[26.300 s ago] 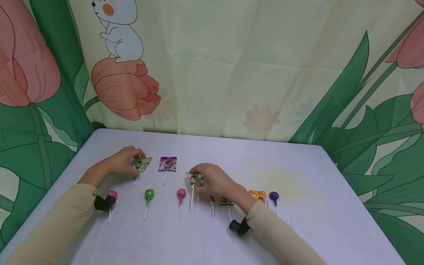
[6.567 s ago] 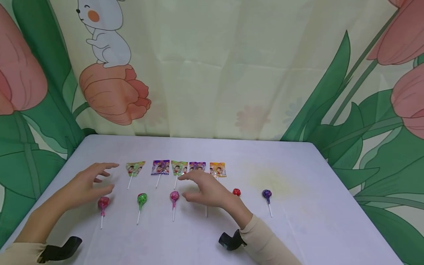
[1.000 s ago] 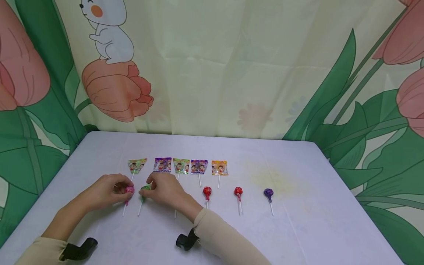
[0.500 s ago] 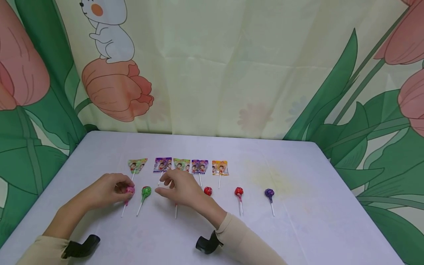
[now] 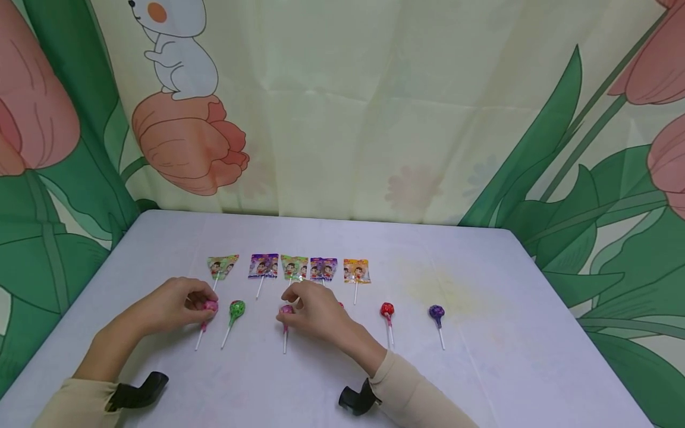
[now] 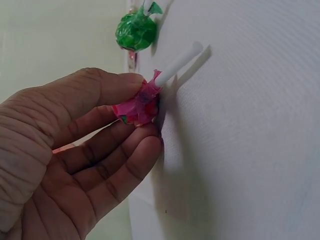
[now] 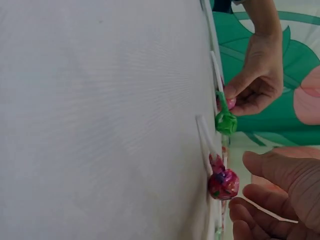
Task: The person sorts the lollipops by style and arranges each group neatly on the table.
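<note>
My left hand [image 5: 173, 306] pinches the head of a pink lollipop [image 6: 136, 107] between thumb and fingers; its white stick points toward me. Just right of it lies a green ball lollipop [image 5: 237, 308], stick down and leaning slightly. My right hand [image 5: 326, 315] is at a second pink lollipop [image 5: 286, 310], thumb and index finger on either side of its head. In the right wrist view those fingers are parted, with a gap between them and that lollipop [image 7: 224, 184]. A red lollipop is mostly hidden behind my right hand.
Behind the hands runs a row of flat-wrapped lollipops: green [image 5: 221, 267], purple [image 5: 263, 266], green [image 5: 294, 267], purple [image 5: 323, 268] and orange [image 5: 357, 271]. To the right lie a red lollipop [image 5: 387, 310] and a purple one [image 5: 436, 312] on the white tabletop [image 5: 508, 356].
Earlier the flat-wrapped lollipops were brought into a back row. In the last second my right hand left the green lollipop and moved right to the second pink one. My left hand stayed put.
</note>
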`<action>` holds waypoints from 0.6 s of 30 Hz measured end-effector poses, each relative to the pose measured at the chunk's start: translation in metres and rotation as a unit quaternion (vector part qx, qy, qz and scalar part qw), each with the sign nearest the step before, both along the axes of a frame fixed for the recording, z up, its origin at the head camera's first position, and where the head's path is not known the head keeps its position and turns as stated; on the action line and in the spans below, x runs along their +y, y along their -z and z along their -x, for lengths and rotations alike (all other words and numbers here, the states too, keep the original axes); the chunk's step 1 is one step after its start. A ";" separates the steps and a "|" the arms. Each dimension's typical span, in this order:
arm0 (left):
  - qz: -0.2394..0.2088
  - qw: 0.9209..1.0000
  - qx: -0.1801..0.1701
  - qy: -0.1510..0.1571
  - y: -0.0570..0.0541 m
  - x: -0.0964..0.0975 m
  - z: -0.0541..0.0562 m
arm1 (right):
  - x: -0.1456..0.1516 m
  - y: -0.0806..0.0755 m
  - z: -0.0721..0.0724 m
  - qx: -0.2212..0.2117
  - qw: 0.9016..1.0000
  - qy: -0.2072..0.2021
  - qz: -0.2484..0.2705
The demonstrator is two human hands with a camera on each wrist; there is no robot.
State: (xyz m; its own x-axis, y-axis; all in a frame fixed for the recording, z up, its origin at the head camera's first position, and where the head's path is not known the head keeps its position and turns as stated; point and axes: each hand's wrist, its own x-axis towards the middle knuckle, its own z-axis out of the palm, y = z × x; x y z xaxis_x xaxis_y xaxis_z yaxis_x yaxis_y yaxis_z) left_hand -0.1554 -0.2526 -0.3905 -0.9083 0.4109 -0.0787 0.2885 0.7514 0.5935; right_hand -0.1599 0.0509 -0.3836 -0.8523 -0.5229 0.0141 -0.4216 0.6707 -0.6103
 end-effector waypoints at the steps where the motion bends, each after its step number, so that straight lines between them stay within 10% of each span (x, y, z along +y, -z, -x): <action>1: -0.001 1.000 -0.003 -0.002 0.000 0.000 0.000 | 0.001 0.002 0.001 -0.002 1.000 0.000 -0.002; 18: -0.016 1.000 -0.011 -0.006 0.003 0.000 0.000 | 0.004 0.012 0.005 -0.005 1.000 -0.012 0.017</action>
